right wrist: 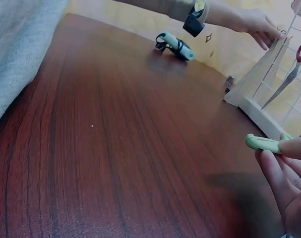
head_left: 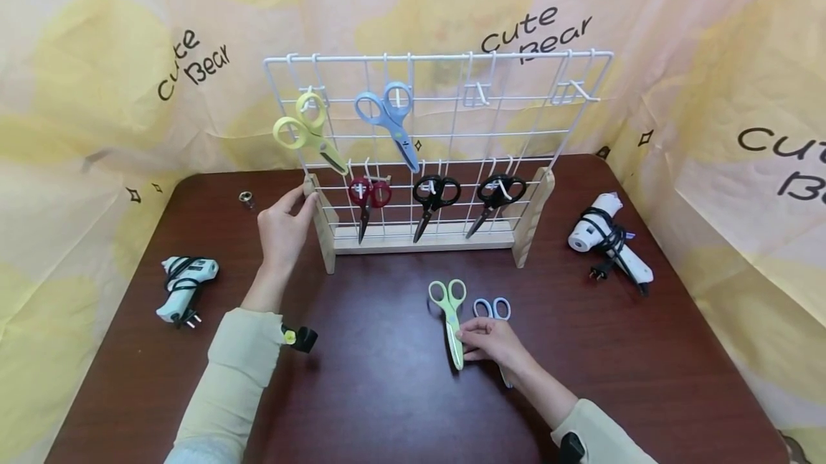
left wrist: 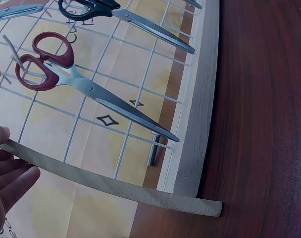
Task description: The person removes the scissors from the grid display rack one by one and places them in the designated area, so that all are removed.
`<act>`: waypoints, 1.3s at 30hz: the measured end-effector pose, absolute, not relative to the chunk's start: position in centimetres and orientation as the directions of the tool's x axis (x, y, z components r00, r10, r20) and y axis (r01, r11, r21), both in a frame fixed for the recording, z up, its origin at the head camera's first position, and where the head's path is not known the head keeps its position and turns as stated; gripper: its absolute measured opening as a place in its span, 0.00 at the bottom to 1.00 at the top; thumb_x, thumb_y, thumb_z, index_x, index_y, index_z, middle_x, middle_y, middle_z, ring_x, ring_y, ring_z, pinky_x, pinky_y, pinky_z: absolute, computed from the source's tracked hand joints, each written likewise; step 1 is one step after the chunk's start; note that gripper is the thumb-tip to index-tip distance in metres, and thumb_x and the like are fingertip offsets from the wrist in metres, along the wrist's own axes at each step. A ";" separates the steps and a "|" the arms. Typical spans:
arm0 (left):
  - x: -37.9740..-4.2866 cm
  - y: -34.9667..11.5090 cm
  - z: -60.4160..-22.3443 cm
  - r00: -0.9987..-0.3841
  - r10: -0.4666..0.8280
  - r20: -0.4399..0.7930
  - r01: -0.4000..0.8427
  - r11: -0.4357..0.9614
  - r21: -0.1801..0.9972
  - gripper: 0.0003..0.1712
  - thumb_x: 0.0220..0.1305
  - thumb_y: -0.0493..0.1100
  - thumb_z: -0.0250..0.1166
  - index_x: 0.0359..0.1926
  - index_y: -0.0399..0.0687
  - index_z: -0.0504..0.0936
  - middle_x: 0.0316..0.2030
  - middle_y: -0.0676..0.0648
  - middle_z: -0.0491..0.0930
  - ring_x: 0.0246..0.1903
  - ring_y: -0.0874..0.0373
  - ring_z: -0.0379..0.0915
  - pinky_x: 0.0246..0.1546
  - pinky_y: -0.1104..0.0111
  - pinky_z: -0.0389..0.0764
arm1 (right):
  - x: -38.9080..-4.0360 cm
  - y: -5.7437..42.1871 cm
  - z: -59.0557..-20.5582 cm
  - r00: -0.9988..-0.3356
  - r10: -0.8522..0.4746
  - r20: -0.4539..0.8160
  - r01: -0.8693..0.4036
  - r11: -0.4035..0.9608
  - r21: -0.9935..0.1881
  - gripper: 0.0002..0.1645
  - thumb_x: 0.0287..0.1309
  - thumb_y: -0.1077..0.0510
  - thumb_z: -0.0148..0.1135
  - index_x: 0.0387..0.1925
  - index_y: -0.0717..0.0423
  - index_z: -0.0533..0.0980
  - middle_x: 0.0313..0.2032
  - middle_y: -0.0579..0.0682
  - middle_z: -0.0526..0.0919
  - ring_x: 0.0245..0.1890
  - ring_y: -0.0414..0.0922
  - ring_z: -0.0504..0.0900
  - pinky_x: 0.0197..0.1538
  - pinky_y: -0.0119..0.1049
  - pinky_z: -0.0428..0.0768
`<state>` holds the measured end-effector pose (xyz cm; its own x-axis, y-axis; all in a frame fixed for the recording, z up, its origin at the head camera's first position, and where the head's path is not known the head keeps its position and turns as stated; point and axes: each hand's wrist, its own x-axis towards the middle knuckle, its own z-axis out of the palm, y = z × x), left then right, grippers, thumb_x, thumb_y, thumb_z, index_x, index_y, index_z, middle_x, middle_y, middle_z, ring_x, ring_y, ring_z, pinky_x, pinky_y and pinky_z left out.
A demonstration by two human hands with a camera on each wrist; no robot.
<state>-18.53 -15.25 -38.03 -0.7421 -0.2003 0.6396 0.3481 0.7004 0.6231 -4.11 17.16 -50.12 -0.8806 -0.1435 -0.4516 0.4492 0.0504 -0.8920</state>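
My left hand (head_left: 284, 231) grips the top of the left wooden post (head_left: 323, 234) of a white wire display rack (head_left: 387, 243); the left wrist view shows the thumb above the post and fingers below. With the right hand (head_left: 493, 341) I pinch green scissors (head_left: 452, 317) by the blade end, handles pointing toward the rack. Pale blue scissors (head_left: 495, 312) are beside and partly under that hand. On the rack's hooks hang yellow scissors (head_left: 311, 133), blue scissors (head_left: 392, 120), dark red scissors (head_left: 368, 195) and two black-handled pairs, one in the middle (head_left: 435, 191) and one at right (head_left: 498, 191).
Two white hooks, one (head_left: 477, 95) and another (head_left: 574, 91), hold nothing at the rack's upper right. A white corded tool (head_left: 187, 288) lies at left, another (head_left: 606, 238) at right. Behind my left hand sits a small metal piece (head_left: 246, 198). Patterned cloth surrounds the brown table (head_left: 361, 378).
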 end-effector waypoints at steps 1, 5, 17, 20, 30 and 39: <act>-18.5 -15.3 -38.0 -0.742 -0.200 0.640 0.347 0.702 0.622 0.16 0.50 0.49 0.61 0.36 0.43 0.82 0.29 0.44 0.81 0.30 0.50 0.77 0.30 0.61 0.72 | -4.0 17.1 -49.9 -0.874 -0.149 -0.463 0.460 0.057 -0.886 0.25 0.37 0.53 0.66 0.33 0.69 0.73 0.23 0.52 0.80 0.22 0.43 0.79 0.29 0.38 0.77; -18.6 -15.3 -38.0 -0.742 -0.200 0.640 0.351 0.698 0.624 0.16 0.50 0.49 0.61 0.36 0.43 0.82 0.30 0.44 0.81 0.30 0.51 0.77 0.30 0.61 0.72 | -3.9 16.7 -48.6 -0.854 -0.163 -0.495 0.486 0.094 -0.869 0.23 0.38 0.53 0.66 0.33 0.69 0.74 0.22 0.49 0.80 0.21 0.41 0.79 0.30 0.36 0.77; -18.5 -15.2 -37.9 -0.741 -0.202 0.640 0.350 0.697 0.625 0.15 0.50 0.48 0.61 0.36 0.42 0.82 0.30 0.43 0.81 0.31 0.50 0.77 0.31 0.61 0.72 | -3.4 15.9 -47.3 -0.834 -0.099 -0.543 0.522 0.176 -0.834 0.14 0.44 0.62 0.60 0.31 0.70 0.75 0.20 0.49 0.78 0.17 0.41 0.77 0.26 0.34 0.77; -18.5 -15.2 -37.9 -0.743 -0.201 0.638 0.350 0.697 0.626 0.16 0.50 0.48 0.61 0.36 0.42 0.82 0.30 0.43 0.81 0.31 0.50 0.77 0.31 0.61 0.72 | -3.4 15.8 -47.2 -0.843 -0.095 -0.530 0.504 0.208 -0.838 0.14 0.44 0.62 0.59 0.31 0.71 0.75 0.20 0.50 0.79 0.17 0.41 0.77 0.26 0.34 0.77; -18.5 -15.2 -37.9 -0.746 -0.205 0.634 0.347 0.693 0.632 0.16 0.50 0.48 0.61 0.37 0.42 0.81 0.30 0.44 0.81 0.32 0.52 0.77 0.31 0.62 0.72 | -3.2 15.8 -47.1 -0.889 -0.080 -0.452 0.401 0.342 -0.850 0.09 0.44 0.67 0.58 0.31 0.70 0.73 0.19 0.53 0.78 0.15 0.42 0.76 0.22 0.35 0.76; -18.4 -15.2 -37.8 -0.749 -0.203 0.630 0.343 0.695 0.631 0.15 0.50 0.48 0.61 0.36 0.43 0.82 0.30 0.44 0.81 0.32 0.51 0.77 0.31 0.62 0.72 | -3.5 15.6 -46.9 -0.916 -0.097 -0.390 0.312 0.440 -0.842 0.05 0.43 0.67 0.58 0.26 0.68 0.73 0.16 0.52 0.76 0.11 0.42 0.75 0.18 0.35 0.75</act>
